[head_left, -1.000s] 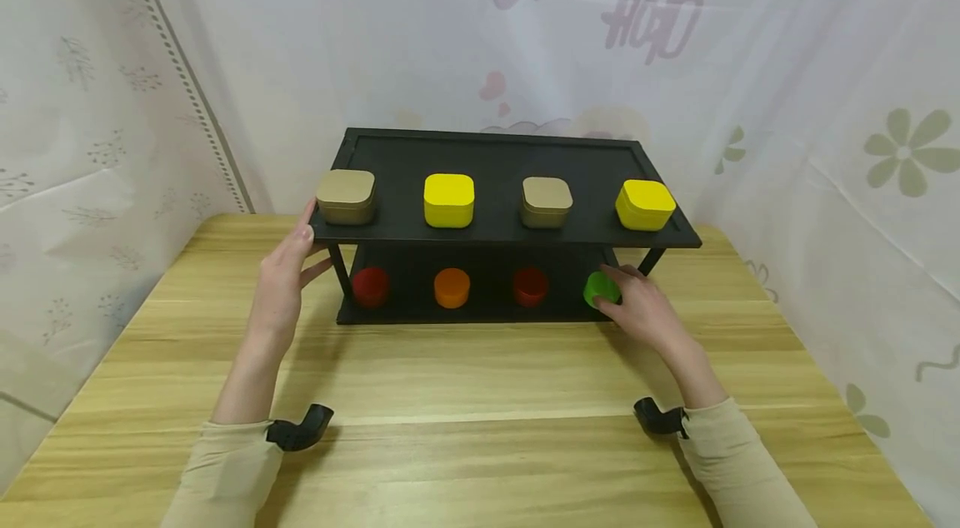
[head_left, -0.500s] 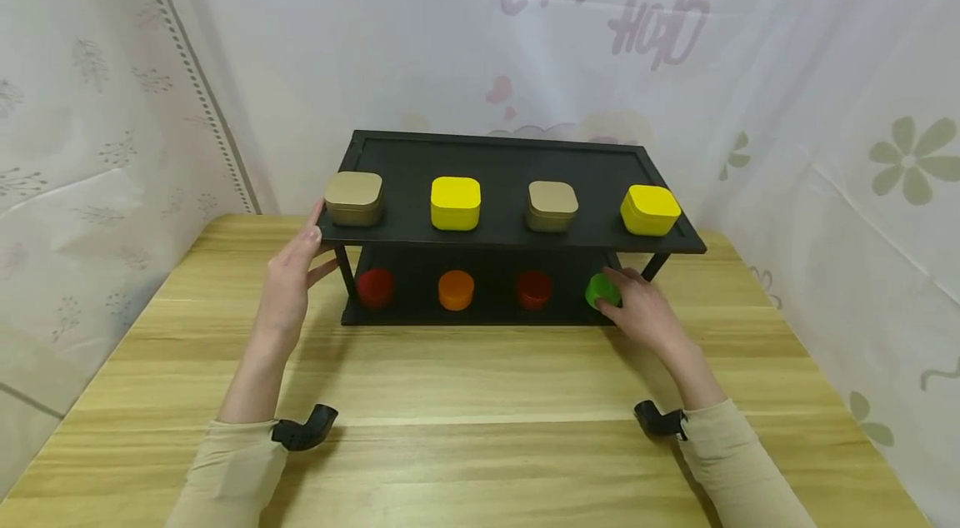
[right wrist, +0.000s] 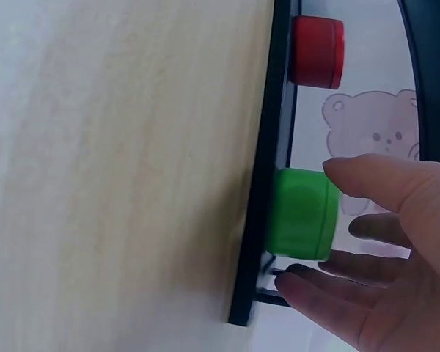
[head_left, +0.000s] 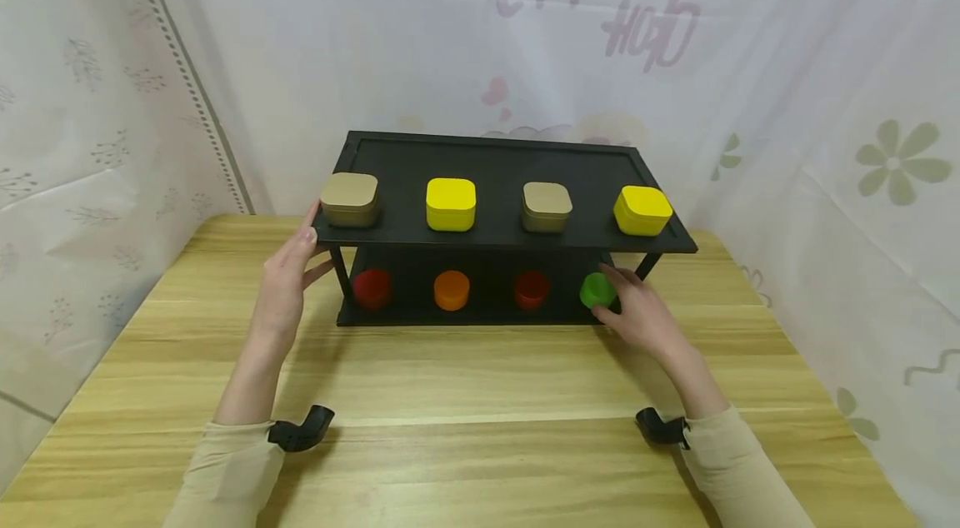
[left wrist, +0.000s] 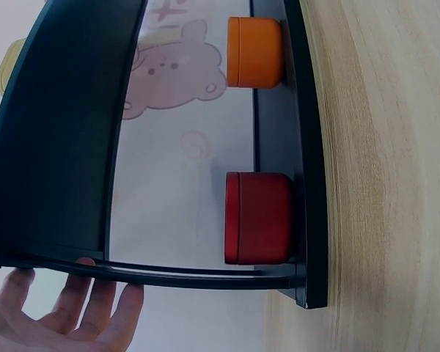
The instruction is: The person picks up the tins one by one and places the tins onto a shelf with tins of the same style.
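A black two-tier rack (head_left: 487,157) stands on the wooden table. My left hand (head_left: 277,286) is at its left end, thumb at the front corner of the upper shelf; in the left wrist view the left fingertips (left wrist: 128,297) touch the end bar. At the lower shelf's right end sits a round green tin (head_left: 596,291). My right hand (head_left: 641,316) lies around that tin with fingers spread; in the right wrist view its thumb (right wrist: 352,172) is close to the lid edge, and the other fingers stand apart from the side.
Also on the lower shelf are a red tin (head_left: 372,290), an orange tin (head_left: 452,291) and a dark red tin (head_left: 532,290). The upper shelf bears beige tins (head_left: 547,207) and yellow tins (head_left: 450,205), alternating. A patterned curtain (head_left: 450,28) hangs behind.
My right thumb and fingers have opened slightly away from the green tin. My left hand keeps its place at the rack's corner. The view has shifted a little.
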{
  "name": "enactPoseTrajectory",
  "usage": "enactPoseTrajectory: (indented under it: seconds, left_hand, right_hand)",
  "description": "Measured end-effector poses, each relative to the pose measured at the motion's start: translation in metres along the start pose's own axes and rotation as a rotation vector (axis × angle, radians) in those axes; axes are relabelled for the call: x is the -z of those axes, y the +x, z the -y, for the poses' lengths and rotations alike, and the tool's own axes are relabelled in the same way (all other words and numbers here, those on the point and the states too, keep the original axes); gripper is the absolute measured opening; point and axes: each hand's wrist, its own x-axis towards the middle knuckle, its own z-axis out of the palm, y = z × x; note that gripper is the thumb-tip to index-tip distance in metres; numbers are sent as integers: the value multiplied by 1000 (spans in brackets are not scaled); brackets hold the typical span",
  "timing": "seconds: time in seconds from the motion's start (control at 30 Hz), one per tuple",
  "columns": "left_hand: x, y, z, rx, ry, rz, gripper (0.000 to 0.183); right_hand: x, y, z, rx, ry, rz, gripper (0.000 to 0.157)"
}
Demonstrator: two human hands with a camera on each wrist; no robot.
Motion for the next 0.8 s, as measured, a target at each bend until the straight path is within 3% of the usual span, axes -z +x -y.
enactPoseTrajectory:
  seconds: [0.43,0.8]
  left_hand:
    - [-1,0,1,9,-27,11,51]
    - [-2,-1,2,7,-70,-14,52]
  right_hand:
    - [15,-21,0,-21,-14,-9,70]
    - [32,-35,-3,-14,6,-59,60]
